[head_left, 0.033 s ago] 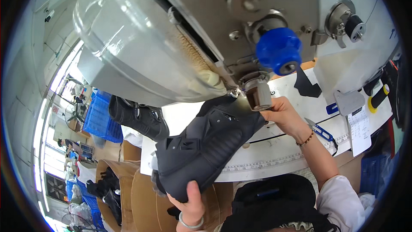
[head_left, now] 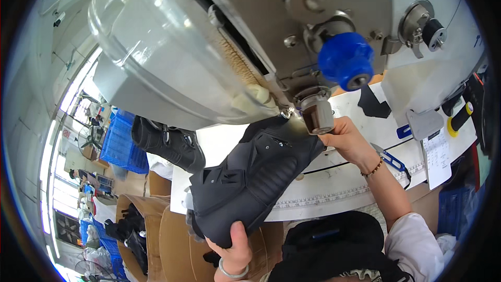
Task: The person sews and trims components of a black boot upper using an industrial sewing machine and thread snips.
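Observation:
A black boot upper (head_left: 253, 175) with a ribbed panel, straps and small rivets lies slantwise over the white table edge, its far end under the sewing machine (head_left: 250, 31). At its lower left corner my left hand (head_left: 235, 248) grips it, thumb on top and the other fingers mostly hidden underneath. My right hand (head_left: 348, 140) pinches the upper's right end, close beside the machine's lower metal part (head_left: 317, 117); that part and the upper hide some fingertips. The needle area is too small and shaded to make out.
Left of the table sits another black boot upper (head_left: 169, 143). A blue-handled cutter (head_left: 391, 160), a paper slip (head_left: 437, 159) and a black scrap (head_left: 373, 103) lie on the right. A ruler strip (head_left: 339, 194) follows the near edge. Cardboard boxes (head_left: 175, 240) stand below left.
The sewing machine appears slightly farther right in the picture. My hands and the boot upper have shifted a little to the right; both grips are the same.

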Tool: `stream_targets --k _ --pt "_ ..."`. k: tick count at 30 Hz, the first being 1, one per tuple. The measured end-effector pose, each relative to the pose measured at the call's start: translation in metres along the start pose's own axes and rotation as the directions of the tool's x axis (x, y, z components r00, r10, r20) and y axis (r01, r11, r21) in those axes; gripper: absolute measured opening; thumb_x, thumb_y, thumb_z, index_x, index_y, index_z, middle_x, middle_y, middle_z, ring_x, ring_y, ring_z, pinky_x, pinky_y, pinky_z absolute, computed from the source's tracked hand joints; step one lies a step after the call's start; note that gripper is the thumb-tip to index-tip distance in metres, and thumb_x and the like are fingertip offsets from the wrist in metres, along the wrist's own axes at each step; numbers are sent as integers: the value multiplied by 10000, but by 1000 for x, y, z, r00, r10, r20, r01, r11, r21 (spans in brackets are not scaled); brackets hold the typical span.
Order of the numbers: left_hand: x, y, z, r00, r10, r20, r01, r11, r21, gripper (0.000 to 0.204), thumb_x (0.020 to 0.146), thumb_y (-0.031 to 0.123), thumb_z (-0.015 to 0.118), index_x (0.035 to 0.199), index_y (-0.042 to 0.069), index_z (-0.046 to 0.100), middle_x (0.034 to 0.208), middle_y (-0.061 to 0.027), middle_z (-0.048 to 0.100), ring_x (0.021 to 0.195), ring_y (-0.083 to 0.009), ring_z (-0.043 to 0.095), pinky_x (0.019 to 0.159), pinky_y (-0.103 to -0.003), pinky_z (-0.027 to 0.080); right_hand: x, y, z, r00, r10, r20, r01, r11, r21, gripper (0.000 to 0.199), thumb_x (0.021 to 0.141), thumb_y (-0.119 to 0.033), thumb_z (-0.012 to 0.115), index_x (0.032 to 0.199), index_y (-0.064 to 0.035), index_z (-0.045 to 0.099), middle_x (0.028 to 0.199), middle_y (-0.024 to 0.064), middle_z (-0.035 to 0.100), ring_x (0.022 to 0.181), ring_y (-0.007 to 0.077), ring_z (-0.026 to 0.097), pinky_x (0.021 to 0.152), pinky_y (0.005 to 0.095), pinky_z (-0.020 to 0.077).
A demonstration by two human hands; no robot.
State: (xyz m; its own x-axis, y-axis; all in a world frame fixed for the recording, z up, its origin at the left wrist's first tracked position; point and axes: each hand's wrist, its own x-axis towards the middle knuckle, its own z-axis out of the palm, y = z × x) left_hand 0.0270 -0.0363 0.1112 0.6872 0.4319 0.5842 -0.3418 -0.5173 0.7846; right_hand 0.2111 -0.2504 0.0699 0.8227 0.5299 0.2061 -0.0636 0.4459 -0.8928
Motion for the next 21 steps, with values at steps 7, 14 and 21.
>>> stream_targets --k 7,14,21 --pt "15 -6 -1 997 16 -71 -13 999 48 454 795 99 547 1190 -91 431 1117 -179 531 975 -248 550 877 -340 430 -2 5 15 997 -33 -74 43 990 133 239 838 -96 616 1050 14 620 914 12 649 784 43 549 745 201 440" --pt "39 -21 -10 998 69 -16 -68 995 68 410 808 113 571 1157 -75 466 1086 -144 545 947 -215 549 866 -315 424 -3 10 24 990 -58 -125 74 989 129 229 855 -125 605 1037 13 620 921 1 639 812 28 523 761 189 415" --pt "66 -29 -20 996 -89 -6 88 991 -103 434 768 26 616 1167 -53 466 1089 -118 544 980 -188 521 900 -309 388 -6 18 34 986 -53 -159 78 984 158 202 857 -93 597 1032 8 602 937 0 620 824 37 521 735 189 415"
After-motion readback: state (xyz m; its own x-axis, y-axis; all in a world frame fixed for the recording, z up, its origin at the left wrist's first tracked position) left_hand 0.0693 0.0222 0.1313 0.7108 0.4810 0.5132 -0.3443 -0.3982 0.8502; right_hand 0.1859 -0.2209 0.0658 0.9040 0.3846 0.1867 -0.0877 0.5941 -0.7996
